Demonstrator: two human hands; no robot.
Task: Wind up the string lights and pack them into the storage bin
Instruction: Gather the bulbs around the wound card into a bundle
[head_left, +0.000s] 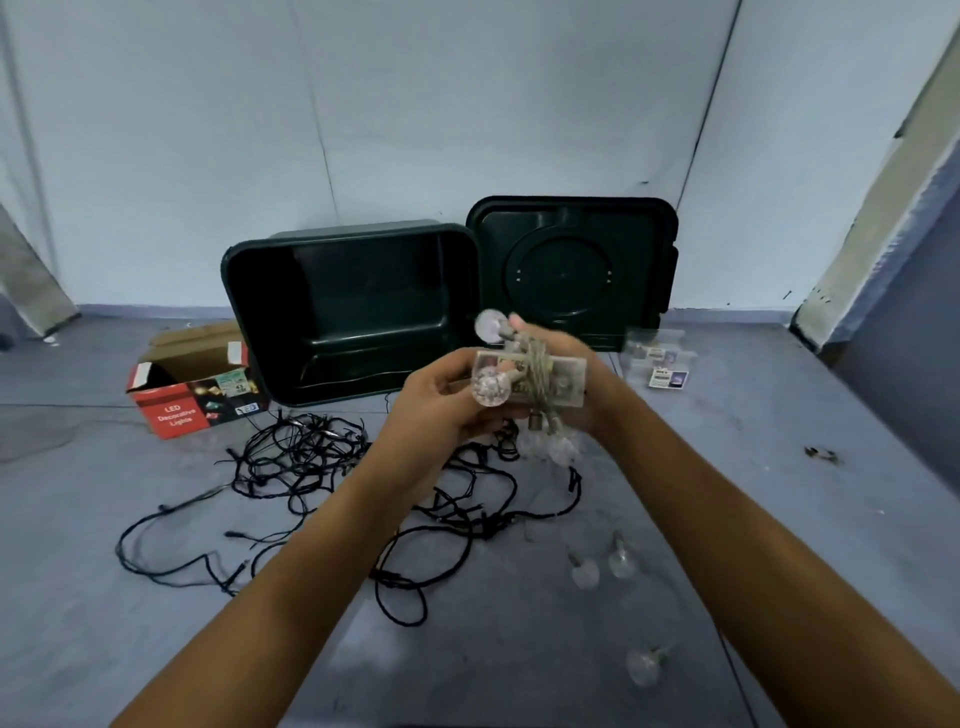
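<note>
Both hands hold a clear-globe string light set (530, 382) wound around its flat battery box, above the floor in front of the bin. My left hand (441, 410) grips the left end, a globe bulb resting against its fingers. My right hand (576, 379) holds the right end, slightly blurred. Loose globe bulbs (602, 566) of the same strand trail on the floor below. A tangled black string light (332, 467) lies spread on the floor. The dark green storage bin (353, 317) lies tilted, open toward me, with nothing inside.
The bin's lid (571, 270) leans against the wall to the right of the bin. An open red LED lights carton (192, 384) sits left of the bin. A clear plastic package (660, 364) lies right of my hands. Small debris (821, 454) on the floor at right.
</note>
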